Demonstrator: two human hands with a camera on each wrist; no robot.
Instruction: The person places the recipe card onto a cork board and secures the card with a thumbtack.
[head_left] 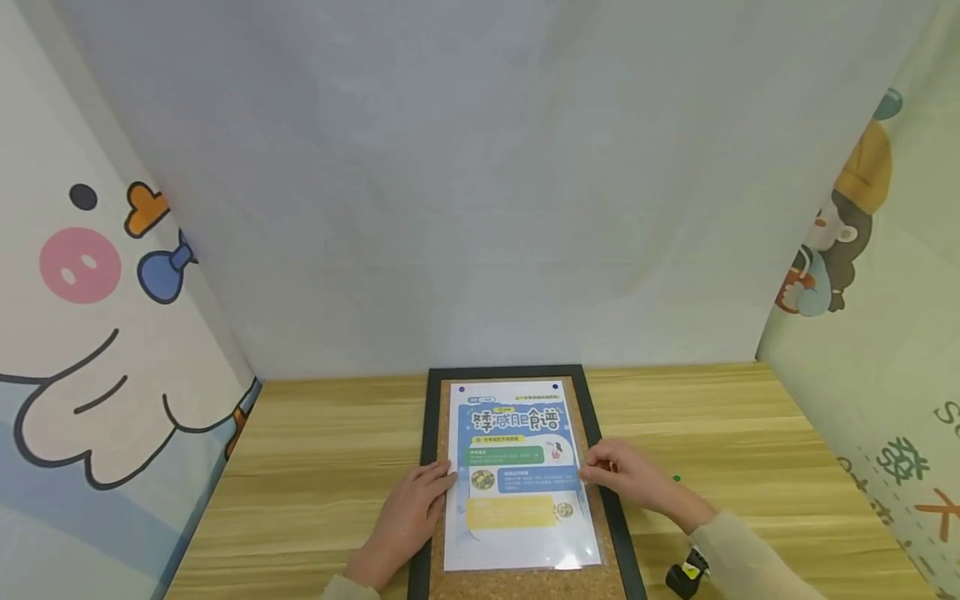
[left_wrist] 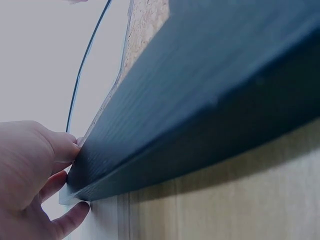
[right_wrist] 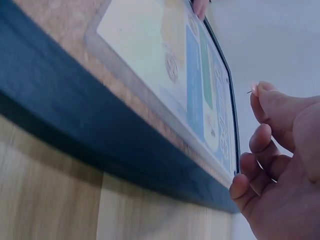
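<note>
A printed sheet [head_left: 525,542] in a clear sleeve lies on a cork board [head_left: 525,585] with a black frame [head_left: 618,533]. Two dark pushpins, a left one [head_left: 461,389] and a right one [head_left: 555,386], sit at the sheet's top corners. My left hand [head_left: 408,512] rests across the left side of the frame, fingertips at the sheet's left edge. Beside the sheet's right edge, my right hand [head_left: 630,475] pinches a small pushpin [right_wrist: 255,89] between thumb and forefinger. Its thin needle points away from the fingertips; the other fingers of that hand are loosely bent.
The board lies on a wood-grain table [head_left: 330,442]. A small green item [head_left: 677,478] is on the table behind my right wrist. A black device [head_left: 686,575] shows next to my right sleeve. A pale curtain [head_left: 487,208] stands behind, with cartoon-printed panels at both sides.
</note>
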